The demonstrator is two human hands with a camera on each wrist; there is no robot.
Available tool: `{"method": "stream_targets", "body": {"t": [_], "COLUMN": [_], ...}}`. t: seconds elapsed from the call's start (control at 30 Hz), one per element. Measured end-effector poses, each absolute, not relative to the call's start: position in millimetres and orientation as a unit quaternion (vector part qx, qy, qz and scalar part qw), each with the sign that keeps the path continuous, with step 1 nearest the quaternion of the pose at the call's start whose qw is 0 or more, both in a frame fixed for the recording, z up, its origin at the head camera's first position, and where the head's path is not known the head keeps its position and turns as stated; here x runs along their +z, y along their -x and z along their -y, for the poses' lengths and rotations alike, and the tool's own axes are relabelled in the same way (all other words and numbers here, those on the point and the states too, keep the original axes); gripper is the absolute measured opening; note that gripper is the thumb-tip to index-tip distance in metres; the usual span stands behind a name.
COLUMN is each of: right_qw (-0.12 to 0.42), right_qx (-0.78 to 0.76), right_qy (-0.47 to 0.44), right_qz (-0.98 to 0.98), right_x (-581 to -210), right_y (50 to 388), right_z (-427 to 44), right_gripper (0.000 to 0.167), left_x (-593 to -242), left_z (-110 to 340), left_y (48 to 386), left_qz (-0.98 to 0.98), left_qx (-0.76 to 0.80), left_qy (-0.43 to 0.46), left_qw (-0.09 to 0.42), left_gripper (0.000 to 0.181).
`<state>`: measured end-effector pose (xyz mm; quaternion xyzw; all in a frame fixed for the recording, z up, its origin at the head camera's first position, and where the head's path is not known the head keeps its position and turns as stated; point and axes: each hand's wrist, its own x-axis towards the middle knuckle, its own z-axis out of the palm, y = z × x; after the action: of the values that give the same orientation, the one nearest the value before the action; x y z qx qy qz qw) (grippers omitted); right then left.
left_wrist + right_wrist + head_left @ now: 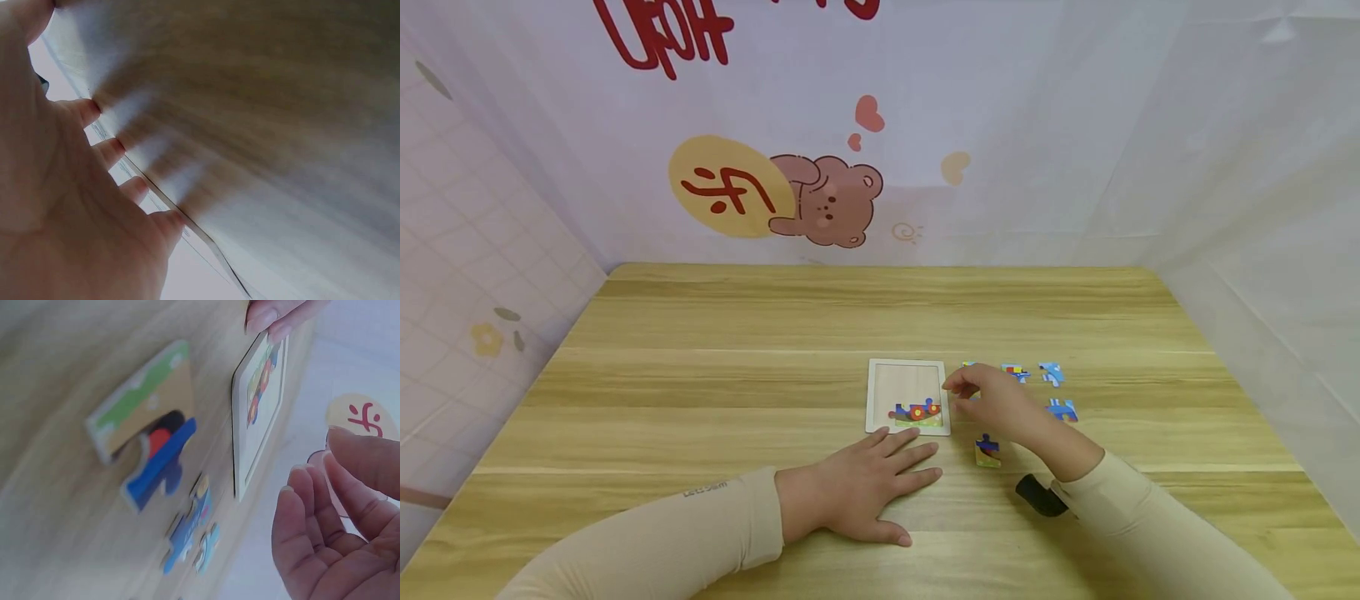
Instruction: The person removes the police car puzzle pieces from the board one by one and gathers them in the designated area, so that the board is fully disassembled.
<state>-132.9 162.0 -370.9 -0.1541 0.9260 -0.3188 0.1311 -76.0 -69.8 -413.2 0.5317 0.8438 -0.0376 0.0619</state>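
Observation:
A light wooden puzzle tray (871, 396) lies on the table, with joined pieces (917, 414) showing red wheels in its lower right part. My left hand (872, 483) lies spread on the tabletop, fingertips at the tray's near edge. Beside the tray's right edge hovers my right hand (1000, 404); its fingers are loosely bent, and the right wrist view shows nothing between thumb and fingertips. A loose puzzle piece (987, 452) with a green strip and a blue bar lies below the right hand, seen large in the right wrist view (172, 384).
More loose pieces, among them a light blue one (1051, 373), another blue one (1063, 409) and one with red and yellow (1017, 372), lie right of the tray, some partly behind the right hand. A black object (1041, 496) sits by the right cuff. A printed curtain (1000, 125) stands behind the table.

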Motion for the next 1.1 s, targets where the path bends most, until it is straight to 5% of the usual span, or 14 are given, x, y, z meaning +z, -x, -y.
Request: {"method": "stream_targets", "body": {"t": [0.63,1.1], "right_qw": [0.207,0.193], "right_qx": [-0.324,-0.286], "right_qy": [0.169,0.196], "right_qz": [-0.908,-0.918], "right_x": [-385,-393], "right_y": [149,149], "right_z": [-122,-108], "right_gripper": [0.019,0.017], "left_x": [-414,-414], "left_z": [69,69], "left_y": [76,75], "left_qz": [-0.839,-0.838], "left_qx": [-0.045,-0.046], "left_qy": [-0.541,-0.541], "left_qw": [0.040,0.041], "left_gripper": [0.076,0.076]}}
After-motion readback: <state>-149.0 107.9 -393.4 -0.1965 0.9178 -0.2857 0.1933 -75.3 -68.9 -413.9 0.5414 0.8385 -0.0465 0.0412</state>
